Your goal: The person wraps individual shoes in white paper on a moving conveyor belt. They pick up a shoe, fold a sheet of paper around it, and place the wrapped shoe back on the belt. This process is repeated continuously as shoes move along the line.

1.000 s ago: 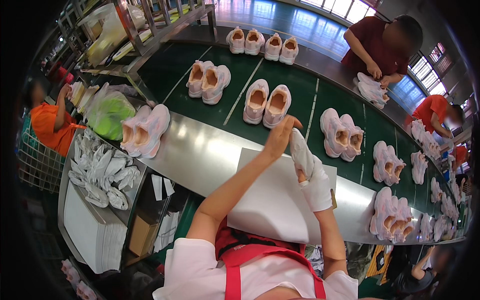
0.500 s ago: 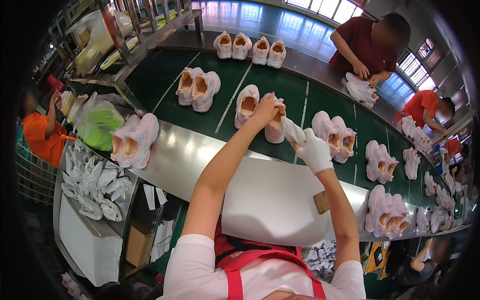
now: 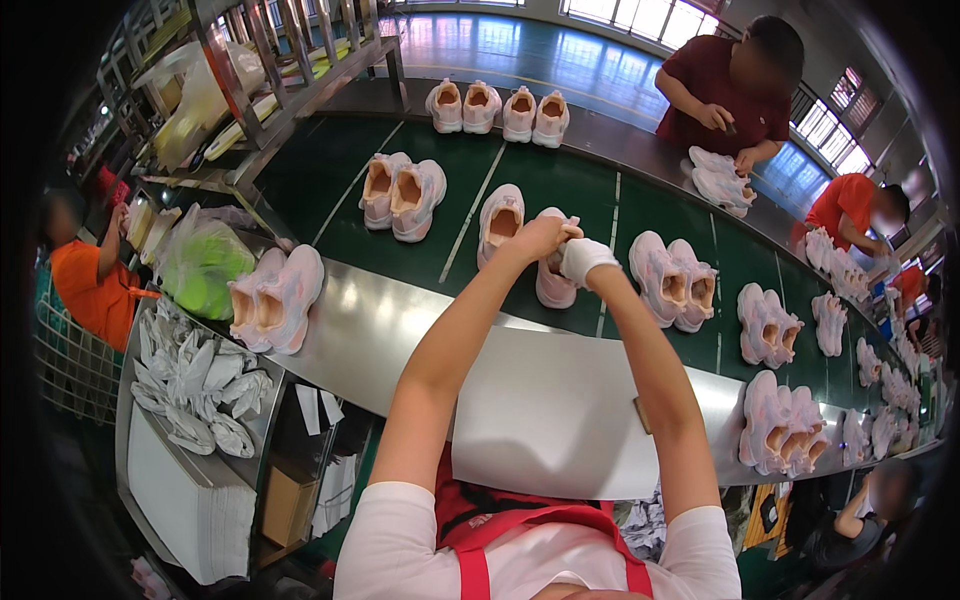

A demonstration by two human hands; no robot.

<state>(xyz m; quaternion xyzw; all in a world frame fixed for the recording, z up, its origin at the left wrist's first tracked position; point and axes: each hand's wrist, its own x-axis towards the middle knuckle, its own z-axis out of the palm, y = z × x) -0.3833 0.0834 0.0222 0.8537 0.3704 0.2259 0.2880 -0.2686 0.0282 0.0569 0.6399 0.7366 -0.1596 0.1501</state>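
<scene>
Both hands meet over the pink sneaker (image 3: 553, 282) lying on the green conveyor belt (image 3: 330, 170) just beyond the steel bench (image 3: 400, 330), its long axis pointing away from the person, the bare left hand (image 3: 540, 236) and gloved right hand (image 3: 583, 257) pinching at its opening, equally near.

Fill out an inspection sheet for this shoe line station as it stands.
Surface: green conveyor belt with white dividing lines, steel edge in front.
Job's things: pale pink shoe on the belt, its partner beside it.
Clutter: pile of white insoles in a tray at the left; white board on the steel edge.
Grippers: bare left hand and gloved right hand both at the shoe's opening.
Cables: nothing seen.
Surroundings: more shoe pairs along the belt; other people at work around it.
</scene>
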